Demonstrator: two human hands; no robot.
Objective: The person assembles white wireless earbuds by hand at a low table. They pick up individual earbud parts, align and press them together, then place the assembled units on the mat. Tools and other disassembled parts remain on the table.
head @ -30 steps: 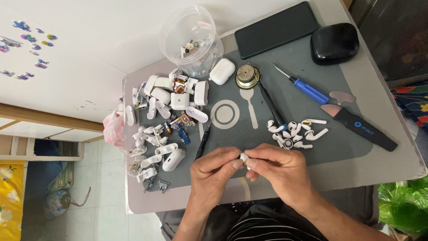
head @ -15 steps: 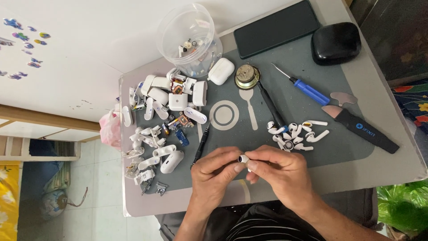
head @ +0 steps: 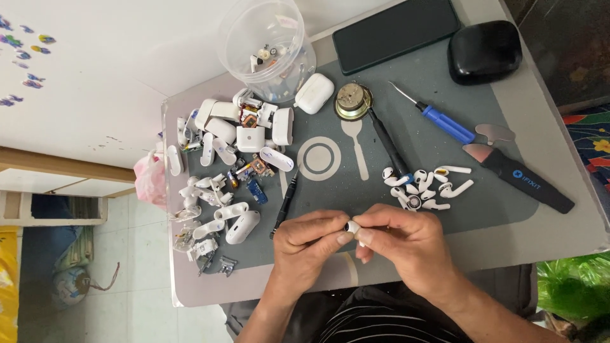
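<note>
At the near edge of the counter (head: 572, 228), over the grey work mat (head: 438, 152), I have both hands pinched together on one small white earbud (head: 353, 227). My left hand (head: 310, 244) closes thumb and forefinger on its dark-tipped end; my right hand (head: 406, 244) grips the white end from the other side, fingers curled — the piece sits between the fingertips, lifted just off the mat.

Just beyond my right hand lies a small cluster of loose white earbuds (head: 424, 185). To the left of my hands sprawls a larger heap of white charging cases and broken parts (head: 225, 171), with a thin black tool (head: 285, 203) lying near my left thumb. Farther back stand a clear plastic tub (head: 267, 47) holding a few bits, a closed white case (head: 314, 93), a round metal speaker (head: 350, 100), a blue-handled screwdriver (head: 445, 122), a black-handled pry tool (head: 518, 178), a dark phone (head: 397, 32) and a black pouch (head: 484, 51).
</note>
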